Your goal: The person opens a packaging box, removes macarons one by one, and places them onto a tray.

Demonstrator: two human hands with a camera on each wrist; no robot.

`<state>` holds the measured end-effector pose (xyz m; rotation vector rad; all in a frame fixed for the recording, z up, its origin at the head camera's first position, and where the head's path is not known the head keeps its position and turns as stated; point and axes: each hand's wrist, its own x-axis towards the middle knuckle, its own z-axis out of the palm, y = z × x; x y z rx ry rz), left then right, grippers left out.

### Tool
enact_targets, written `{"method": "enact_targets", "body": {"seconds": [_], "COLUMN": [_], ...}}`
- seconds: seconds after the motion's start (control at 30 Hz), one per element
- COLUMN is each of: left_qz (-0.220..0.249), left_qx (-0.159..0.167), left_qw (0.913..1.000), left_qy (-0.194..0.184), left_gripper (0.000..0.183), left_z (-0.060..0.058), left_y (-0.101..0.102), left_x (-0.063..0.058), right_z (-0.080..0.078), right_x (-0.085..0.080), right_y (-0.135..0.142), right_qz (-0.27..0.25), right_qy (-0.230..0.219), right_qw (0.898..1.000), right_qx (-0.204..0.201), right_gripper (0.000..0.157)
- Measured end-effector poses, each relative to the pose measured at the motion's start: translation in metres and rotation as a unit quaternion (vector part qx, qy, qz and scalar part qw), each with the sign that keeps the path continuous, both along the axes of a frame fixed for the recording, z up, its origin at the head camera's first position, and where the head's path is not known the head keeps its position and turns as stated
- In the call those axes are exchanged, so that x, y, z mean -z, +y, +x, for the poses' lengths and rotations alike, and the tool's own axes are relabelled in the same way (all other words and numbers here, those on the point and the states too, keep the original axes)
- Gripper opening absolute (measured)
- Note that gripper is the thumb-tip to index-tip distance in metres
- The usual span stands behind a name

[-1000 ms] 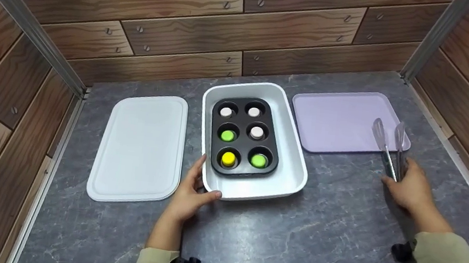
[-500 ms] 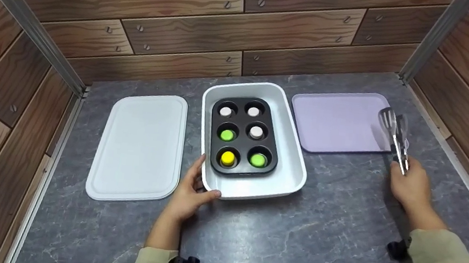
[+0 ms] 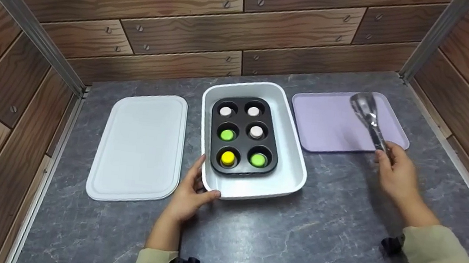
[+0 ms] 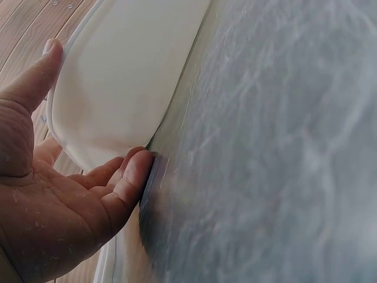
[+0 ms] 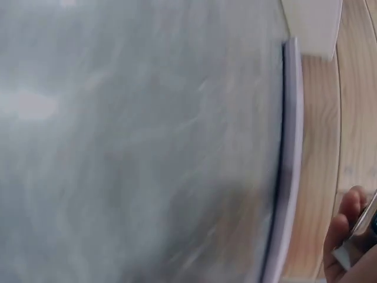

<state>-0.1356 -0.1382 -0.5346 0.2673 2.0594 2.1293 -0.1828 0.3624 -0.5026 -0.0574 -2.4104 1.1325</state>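
1 head, 2 close wrist cameras
Head looks forward-down, sharing the white baking dish (image 3: 237,188) with left, lilac tray (image 3: 327,121) with right.

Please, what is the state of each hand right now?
Left hand: open, touching the white tub at one corner.
Right hand: closed, holding metal tongs.

Between two and three o'clock in the head view, the tongs (image 3: 371,119) are blurred and partly covered by the right hand (image 3: 398,174), cut off at four o'clock in the right wrist view.
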Motion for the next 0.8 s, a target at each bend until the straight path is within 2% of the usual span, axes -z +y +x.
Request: {"method": "enact_targets", "body": {"seconds": [0.23,0.5,0.8], "left_qz": [-0.003,-0.009,-0.021], "left_qx": [0.0,0.0,0.001], "left_qw": [1.0,0.9999,0.9997], "left_qy": [0.003,0.007,0.013], "left_gripper": [0.108,0.106,0.105], "left_z": [0.0,0.002,0.002], "left_y": [0.0,0.0,0.0], "left_x": [0.001,0.0,0.0], "right_z": [0.003,0.005,-0.006], "right_x": [-0.018,-0.03,-0.047], "right_y": [-0.03,-0.052,-0.065], "right_qz": [0.052,0.143,0.175], "right_qy": [0.046,0.089,0.091], "right_qw": [0.997,0.982,0.971], "right_qx": [-0.035,-0.091,-0.137], "right_gripper": [0.023,0.026,0.026]}}
